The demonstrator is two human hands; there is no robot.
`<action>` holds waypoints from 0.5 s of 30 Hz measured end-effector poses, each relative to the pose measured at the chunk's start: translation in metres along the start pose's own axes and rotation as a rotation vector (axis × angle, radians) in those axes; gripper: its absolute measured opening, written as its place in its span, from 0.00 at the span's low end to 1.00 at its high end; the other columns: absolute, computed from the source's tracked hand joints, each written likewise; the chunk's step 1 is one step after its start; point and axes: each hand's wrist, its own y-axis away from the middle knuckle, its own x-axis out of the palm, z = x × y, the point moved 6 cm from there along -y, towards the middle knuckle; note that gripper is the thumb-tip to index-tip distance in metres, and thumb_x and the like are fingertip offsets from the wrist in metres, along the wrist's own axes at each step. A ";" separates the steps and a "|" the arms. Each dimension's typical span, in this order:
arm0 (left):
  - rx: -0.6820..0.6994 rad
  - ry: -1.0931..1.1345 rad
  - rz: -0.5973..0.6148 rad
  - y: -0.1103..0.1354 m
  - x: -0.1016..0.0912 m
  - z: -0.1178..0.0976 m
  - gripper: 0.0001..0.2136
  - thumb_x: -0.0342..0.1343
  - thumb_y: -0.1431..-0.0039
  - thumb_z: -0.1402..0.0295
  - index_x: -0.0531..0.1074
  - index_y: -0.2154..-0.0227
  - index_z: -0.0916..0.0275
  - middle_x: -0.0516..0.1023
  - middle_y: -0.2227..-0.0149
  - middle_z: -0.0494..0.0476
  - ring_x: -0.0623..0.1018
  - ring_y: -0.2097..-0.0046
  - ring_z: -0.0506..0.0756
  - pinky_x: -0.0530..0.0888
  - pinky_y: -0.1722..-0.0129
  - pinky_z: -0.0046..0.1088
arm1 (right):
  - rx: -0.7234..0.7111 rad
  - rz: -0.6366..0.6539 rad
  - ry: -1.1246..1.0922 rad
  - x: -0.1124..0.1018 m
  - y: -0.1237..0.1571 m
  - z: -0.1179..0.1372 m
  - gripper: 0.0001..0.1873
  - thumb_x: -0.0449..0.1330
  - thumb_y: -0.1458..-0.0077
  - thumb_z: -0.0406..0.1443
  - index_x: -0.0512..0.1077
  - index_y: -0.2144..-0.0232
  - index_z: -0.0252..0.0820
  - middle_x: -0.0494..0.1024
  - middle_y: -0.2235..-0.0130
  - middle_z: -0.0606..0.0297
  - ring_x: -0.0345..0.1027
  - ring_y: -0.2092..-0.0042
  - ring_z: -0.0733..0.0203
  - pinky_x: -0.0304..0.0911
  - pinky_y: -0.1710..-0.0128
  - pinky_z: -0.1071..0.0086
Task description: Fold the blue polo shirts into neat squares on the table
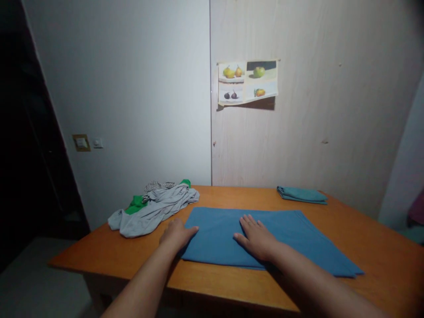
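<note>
A blue cloth point(298, 238) lies folded flat across the middle of the orange wooden table point(380, 247). My right hand point(255, 236) rests palm down on the cloth near its middle, fingers stretched out and apart. My left hand point(177, 234) sits at the cloth's left edge, fingers curled down onto the edge; whether it pinches the fabric I cannot make out. Both forearms reach in from the near edge.
A heap of grey, green and striped clothes point(155, 207) lies at the table's left back. A folded teal cloth point(303, 194) sits at the back right. A fruit picture point(247, 82) hangs on the wall behind. Dark doorway on the left.
</note>
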 end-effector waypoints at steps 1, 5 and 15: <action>-0.011 0.012 0.025 -0.002 0.002 0.000 0.28 0.55 0.51 0.41 0.74 0.59 0.61 0.79 0.52 0.70 0.78 0.49 0.69 0.74 0.58 0.39 | -0.032 -0.011 -0.009 -0.003 -0.001 0.007 0.49 0.38 0.38 0.61 0.45 0.29 0.30 0.41 0.28 0.50 0.29 0.27 0.46 0.32 0.31 0.50; -0.036 0.084 0.084 -0.016 0.009 0.001 0.22 0.62 0.57 0.47 0.74 0.66 0.60 0.82 0.57 0.67 0.80 0.52 0.68 0.73 0.60 0.37 | -0.115 -0.004 -0.038 -0.004 -0.008 0.027 0.48 0.38 0.37 0.60 0.44 0.29 0.31 0.39 0.27 0.52 0.27 0.27 0.49 0.31 0.30 0.52; -0.043 0.424 0.222 -0.024 0.024 -0.008 0.08 0.60 0.51 0.65 0.68 0.79 0.61 0.74 0.79 0.53 0.76 0.75 0.55 0.65 0.78 0.26 | -0.080 0.014 -0.040 0.015 -0.015 0.027 0.49 0.35 0.38 0.61 0.44 0.29 0.30 0.43 0.28 0.50 0.30 0.27 0.46 0.31 0.31 0.47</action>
